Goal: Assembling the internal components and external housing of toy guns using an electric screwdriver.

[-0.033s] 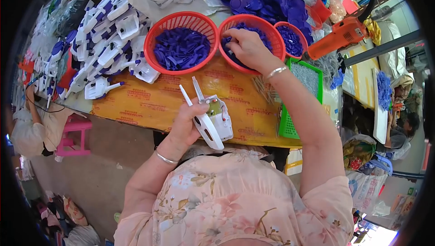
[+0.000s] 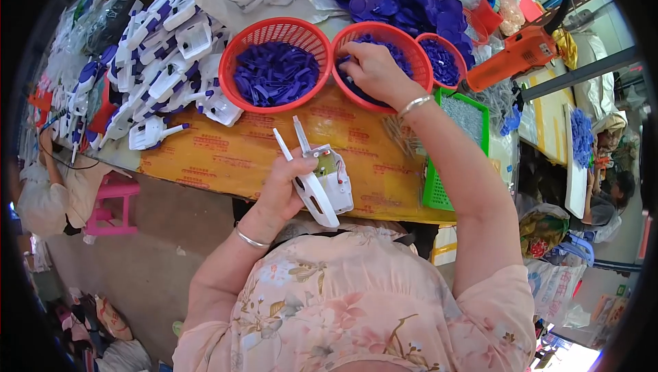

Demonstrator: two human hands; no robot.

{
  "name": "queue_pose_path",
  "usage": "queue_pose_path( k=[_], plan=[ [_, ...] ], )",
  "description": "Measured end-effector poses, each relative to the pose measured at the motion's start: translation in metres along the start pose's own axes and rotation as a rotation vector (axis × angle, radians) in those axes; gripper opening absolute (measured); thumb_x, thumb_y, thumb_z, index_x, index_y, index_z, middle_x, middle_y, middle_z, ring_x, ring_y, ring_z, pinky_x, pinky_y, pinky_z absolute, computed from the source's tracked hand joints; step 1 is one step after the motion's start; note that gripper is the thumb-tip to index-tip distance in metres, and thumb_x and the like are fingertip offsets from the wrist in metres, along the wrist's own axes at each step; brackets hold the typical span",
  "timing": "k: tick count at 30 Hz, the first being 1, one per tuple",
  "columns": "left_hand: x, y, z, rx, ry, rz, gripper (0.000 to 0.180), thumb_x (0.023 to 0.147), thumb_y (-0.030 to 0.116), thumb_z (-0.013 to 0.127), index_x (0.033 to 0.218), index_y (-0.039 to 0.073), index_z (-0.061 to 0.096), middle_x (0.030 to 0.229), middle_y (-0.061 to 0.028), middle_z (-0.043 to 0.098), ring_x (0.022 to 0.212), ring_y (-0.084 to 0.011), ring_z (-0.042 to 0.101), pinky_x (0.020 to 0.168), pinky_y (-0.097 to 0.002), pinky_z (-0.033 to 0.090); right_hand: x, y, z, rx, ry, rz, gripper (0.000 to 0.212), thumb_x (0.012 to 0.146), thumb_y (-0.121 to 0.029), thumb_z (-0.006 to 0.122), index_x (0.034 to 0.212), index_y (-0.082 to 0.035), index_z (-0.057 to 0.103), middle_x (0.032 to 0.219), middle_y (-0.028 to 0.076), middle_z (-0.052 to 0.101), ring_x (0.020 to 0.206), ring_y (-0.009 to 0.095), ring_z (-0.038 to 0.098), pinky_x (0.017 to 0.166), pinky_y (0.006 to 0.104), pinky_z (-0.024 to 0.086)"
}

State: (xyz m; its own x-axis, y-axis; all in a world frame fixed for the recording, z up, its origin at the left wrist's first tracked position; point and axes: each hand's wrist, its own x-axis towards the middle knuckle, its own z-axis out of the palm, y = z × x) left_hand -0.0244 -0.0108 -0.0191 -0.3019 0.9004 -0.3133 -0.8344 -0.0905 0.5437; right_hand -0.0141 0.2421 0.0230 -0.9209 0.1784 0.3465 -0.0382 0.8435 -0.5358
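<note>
While your left hand [image 2: 279, 181] grips the opened white plastic housing [image 2: 337, 195] over the tabletop's [image 2: 226, 156] near edge, your right hand [image 2: 377, 74] curls into the middle red basket [image 2: 421, 64] of purple parts [image 2: 396, 52]; whether it pinches one, can't tell.

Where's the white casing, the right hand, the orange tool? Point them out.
White casing [image 2: 340, 199], head view: lower shell.
Right hand [image 2: 375, 72], head view: back of hand.
Orange tool [image 2: 510, 60], head view: its body.

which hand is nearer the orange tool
Right: the right hand is at the middle red basket, left of the orange tool; the left hand, holding a white casing, is farther left.
</note>
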Motion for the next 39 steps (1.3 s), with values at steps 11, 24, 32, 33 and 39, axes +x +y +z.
queue_pose_path(
  k=[11,24,32,33,39],
  plan=[
    [0.004,0.002,-0.006,0.055,-0.086,-0.039,0.050,0.076,0.024,0.054,0.116,-0.005,0.046,0.104,-0.0206,0.059,0.094,-0.0306,0.061,0.087,-0.0425,0.049,0.010,-0.001,0.004,-0.075,0.040,0.195,0.021,0.068,-0.011,0.062,0.085,0.001,0.061,0.076,0.018,0.063,0.070,0.028,0.062,0.069,0.0348,0.050],
    [-0.007,0.012,0.014,0.202,-0.023,-0.075,0.044,0.078,0.020,0.055,0.115,-0.004,0.050,0.100,-0.0163,0.062,0.084,-0.0253,0.064,0.078,-0.0375,0.052,-0.092,-0.074,-0.013,0.942,-0.190,0.410,0.014,0.082,-0.003,0.058,0.093,0.000,0.067,0.076,-0.001,0.062,0.063,0.003,0.052,0.055,0.0177,0.041],
    [-0.017,0.012,0.035,0.408,-0.072,-0.021,0.033,0.075,0.014,0.066,0.103,0.000,0.058,0.085,-0.0056,0.063,0.075,-0.0124,0.062,0.068,-0.0263,0.049,-0.102,-0.084,-0.016,1.011,-0.225,0.469,0.012,0.082,-0.005,0.058,0.091,-0.002,0.065,0.077,-0.004,0.061,0.066,0.001,0.051,0.056,0.0164,0.040],
    [-0.018,0.012,0.036,0.408,-0.070,-0.022,0.033,0.075,0.014,0.066,0.103,0.000,0.058,0.085,-0.0056,0.063,0.075,-0.0124,0.062,0.068,-0.0263,0.049,-0.102,-0.085,-0.016,1.012,-0.227,0.469,0.012,0.082,-0.005,0.058,0.091,-0.002,0.065,0.077,-0.004,0.061,0.066,0.001,0.051,0.056,0.0164,0.040],
    [-0.022,0.012,0.042,0.453,-0.050,-0.003,0.033,0.075,0.017,0.068,0.101,0.001,0.058,0.085,-0.0037,0.063,0.075,-0.0101,0.059,0.068,-0.0242,0.047,-0.106,-0.085,-0.011,0.943,-0.243,0.425,0.011,0.083,-0.006,0.061,0.091,0.000,0.065,0.079,-0.003,0.061,0.070,0.001,0.051,0.061,0.0170,0.042]
  ],
)
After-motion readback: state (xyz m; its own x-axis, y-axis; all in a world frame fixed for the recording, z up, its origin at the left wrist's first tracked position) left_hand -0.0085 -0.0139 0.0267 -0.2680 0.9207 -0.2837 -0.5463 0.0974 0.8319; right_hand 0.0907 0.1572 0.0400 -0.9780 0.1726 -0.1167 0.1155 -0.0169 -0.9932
